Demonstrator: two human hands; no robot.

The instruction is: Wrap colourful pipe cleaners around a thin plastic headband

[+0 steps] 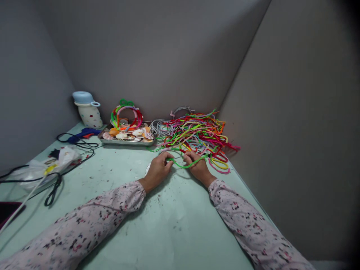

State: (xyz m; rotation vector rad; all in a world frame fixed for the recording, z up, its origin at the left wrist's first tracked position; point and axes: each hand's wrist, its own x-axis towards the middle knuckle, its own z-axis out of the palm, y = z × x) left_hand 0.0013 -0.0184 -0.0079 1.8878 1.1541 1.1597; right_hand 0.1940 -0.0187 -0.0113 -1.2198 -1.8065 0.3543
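My left hand (pixel 159 169) is pinched closed on a thin grey wire (pixel 178 157) and one end of a green pipe cleaner (pixel 184 166). My right hand (pixel 198 170) is closed too, fingers pressed together at the other side of the wire. The pipe cleaner sags between the hands and passes across the right fingers toward the pile behind. Part of a grey arc shows just beyond the fingertips; whether it belongs to the same wire I cannot tell. Something white shows partly behind my left hand.
Behind my hands lies a pile of colourful pipe cleaners (pixel 194 129) beside coiled grey wire (pixel 163 128). A metal tray (pixel 126 143) holds shells (pixel 137 132) and wrapped rings (pixel 118 118). Leftward are a bottle (pixel 89 114), blue-handled tool (pixel 81 135), plastic bag (pixel 63 159) and black cable (pixel 53 191).
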